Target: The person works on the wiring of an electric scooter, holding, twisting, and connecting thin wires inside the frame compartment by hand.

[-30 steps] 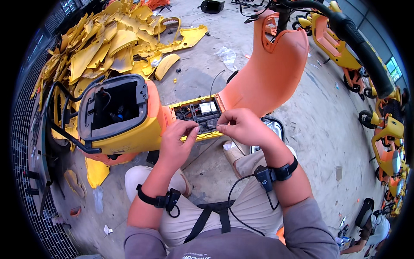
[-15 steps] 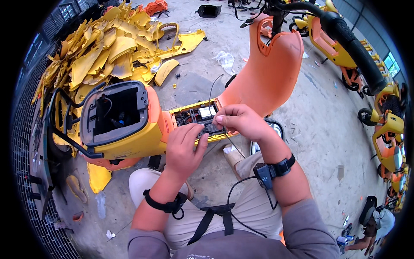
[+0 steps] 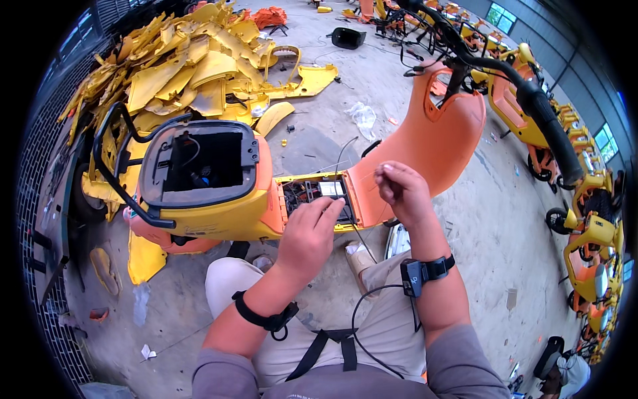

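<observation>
Centrally, the right hand (image 3: 407, 191) is raised near an orange panel (image 3: 442, 136), thumb and fingertips bunched close together; whether they clamp anything is too fine to tell. Lower left, the left hand (image 3: 308, 234) hovers at the open compartment (image 3: 312, 176) of a yellow-and-orange scooter (image 3: 226, 223), its grip hidden. A dark cable (image 3: 359, 235) trails past the compartment's near side. Beyond lies a heap of yellow panels (image 3: 193, 73)

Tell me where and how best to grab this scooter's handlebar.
Probably by the thick black grip at the near end of the handlebar, coming from the near side and wrapping fingers around: it is a rounded sleeve, jutting clear of the orange front panel.
</observation>
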`<state>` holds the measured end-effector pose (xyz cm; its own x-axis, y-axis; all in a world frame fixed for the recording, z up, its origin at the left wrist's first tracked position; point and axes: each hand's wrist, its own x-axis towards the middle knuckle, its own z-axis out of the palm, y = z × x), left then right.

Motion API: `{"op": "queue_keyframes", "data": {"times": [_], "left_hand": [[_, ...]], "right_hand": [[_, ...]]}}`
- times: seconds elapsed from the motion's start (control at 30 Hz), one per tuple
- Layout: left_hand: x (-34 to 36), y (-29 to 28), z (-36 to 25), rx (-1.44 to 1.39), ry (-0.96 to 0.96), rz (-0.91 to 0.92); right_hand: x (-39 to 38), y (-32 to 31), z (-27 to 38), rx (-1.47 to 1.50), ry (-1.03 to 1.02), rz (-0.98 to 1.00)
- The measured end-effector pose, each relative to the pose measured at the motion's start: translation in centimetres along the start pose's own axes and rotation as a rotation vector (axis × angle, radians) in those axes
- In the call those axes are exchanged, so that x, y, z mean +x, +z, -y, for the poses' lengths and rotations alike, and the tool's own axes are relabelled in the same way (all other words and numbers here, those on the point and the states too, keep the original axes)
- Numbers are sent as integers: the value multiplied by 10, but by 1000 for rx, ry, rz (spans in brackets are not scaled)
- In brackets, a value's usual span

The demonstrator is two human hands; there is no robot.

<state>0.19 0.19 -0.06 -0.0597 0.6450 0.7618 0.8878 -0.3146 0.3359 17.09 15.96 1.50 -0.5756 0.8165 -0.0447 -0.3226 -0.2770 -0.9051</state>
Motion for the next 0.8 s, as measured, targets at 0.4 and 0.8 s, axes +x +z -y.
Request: {"op": "queue_keyframes", "data": {"times": [0.4,0.8], "left_hand": [[5,-25,25,-947,-478,27],[27,18,47,-1792,-703,216]], "right_hand": [[16,31,-31,444,176,8],[29,26,-38,351,233,71]]}}
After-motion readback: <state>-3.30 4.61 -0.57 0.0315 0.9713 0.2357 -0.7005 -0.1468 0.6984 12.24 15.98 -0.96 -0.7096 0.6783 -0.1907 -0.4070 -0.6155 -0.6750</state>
